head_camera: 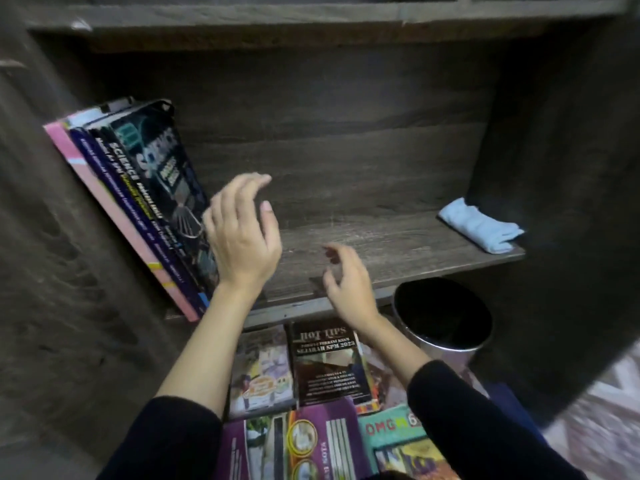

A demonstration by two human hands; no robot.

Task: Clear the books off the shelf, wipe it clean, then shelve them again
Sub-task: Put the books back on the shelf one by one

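Note:
Several books (138,202) lean against the left wall of the dark wooden shelf (363,237); the outermost one has a black Science cover. My left hand (242,233) hovers just right of that cover with relaxed fingers and holds nothing. Above the shelf's front edge, my right hand (346,282) hangs empty with loosely curled fingers. A folded light blue cloth (479,225) lies at the right end of the shelf. More books (329,365) lie flat in a pile below the shelf, a dark Sejarah book on top.
A round metal bin (443,317) with a black inside stands under the shelf on the right. An upper shelf board (311,15) runs overhead. A dark side panel (554,168) closes the right side. Patterned floor (606,410) shows at far right.

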